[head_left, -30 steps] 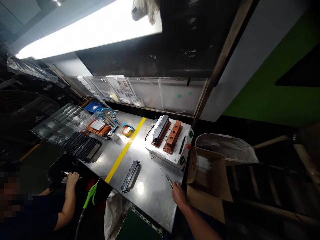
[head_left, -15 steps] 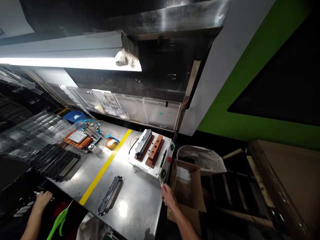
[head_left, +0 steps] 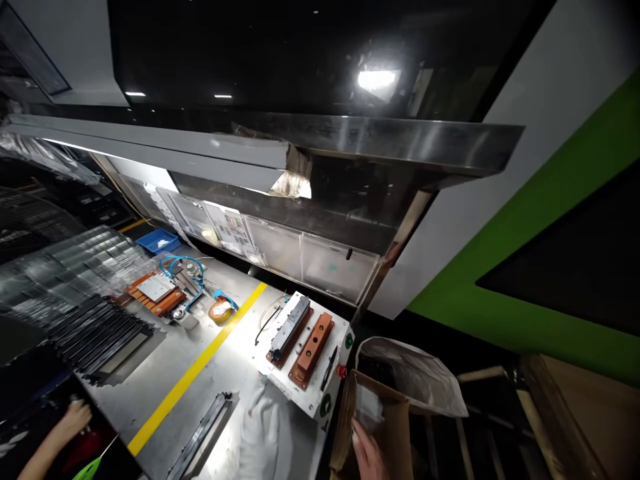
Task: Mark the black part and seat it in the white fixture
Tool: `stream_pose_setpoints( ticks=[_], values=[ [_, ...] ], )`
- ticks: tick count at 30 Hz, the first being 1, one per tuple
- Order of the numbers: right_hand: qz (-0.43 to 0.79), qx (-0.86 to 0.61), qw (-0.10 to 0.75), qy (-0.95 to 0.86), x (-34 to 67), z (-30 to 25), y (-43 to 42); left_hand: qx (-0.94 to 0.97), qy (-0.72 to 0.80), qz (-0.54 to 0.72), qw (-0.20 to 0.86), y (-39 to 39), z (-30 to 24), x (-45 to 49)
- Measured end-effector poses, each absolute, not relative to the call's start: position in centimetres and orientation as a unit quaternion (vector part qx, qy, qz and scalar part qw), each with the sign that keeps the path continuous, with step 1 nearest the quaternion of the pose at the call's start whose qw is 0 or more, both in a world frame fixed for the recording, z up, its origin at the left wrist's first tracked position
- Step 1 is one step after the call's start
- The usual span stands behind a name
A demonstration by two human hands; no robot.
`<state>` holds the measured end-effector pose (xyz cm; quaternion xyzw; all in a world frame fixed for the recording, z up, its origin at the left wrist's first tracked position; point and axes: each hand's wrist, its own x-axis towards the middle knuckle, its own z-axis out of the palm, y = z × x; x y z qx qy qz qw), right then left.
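Currently, the right hand (head_left: 369, 453) sits at the bottom edge of the view, fingers pressed against the upper flap of the open brown cardboard box (head_left: 373, 427); whether it grips the flap cannot be told. That box stands just beside the right end of the steel workbench (head_left: 165, 363), with a clear plastic bag (head_left: 417, 380) lining a container behind it. A white-gloved left hand (head_left: 265, 433) rests flat and spread on the bench surface, touching nothing else, between the long black rectangular frame part (head_left: 200, 437) and the white fixture block (head_left: 305, 357) carrying two copper-coloured nests. A yellow tape line (head_left: 197, 370) crosses the bench. At lower left, a co-worker's bare hand (head_left: 75, 420) lies near stacked black frames (head_left: 103, 333).
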<state>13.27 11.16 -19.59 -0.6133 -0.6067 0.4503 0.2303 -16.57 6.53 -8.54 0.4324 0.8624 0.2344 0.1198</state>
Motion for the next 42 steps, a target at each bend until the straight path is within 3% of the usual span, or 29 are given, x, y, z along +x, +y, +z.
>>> stream_pose_setpoints(
  ticks=[5,9,13,21,42],
  values=[
    [0.365,-0.517,0.266,-0.727,6.3,-12.8,21.4,0.541,0.805,0.242,-0.030,18.2,-7.7,-16.4],
    [0.244,-0.485,0.178,-0.820,0.5,-8.6,26.6,0.589,0.775,0.226,0.030,23.3,-7.3,-18.0],
    [0.154,-0.485,0.088,-0.857,-3.3,-7.4,29.0,0.616,0.762,0.194,0.055,23.6,-7.8,-18.0],
    [0.128,-0.465,0.067,-0.873,-4.5,-6.8,29.8,0.622,0.767,0.154,0.023,23.3,-9.4,-18.3],
    [0.133,-0.467,0.058,-0.872,-5.1,-5.8,30.7,0.610,0.777,0.112,0.112,24.3,-8.5,-18.4]
  ],
)
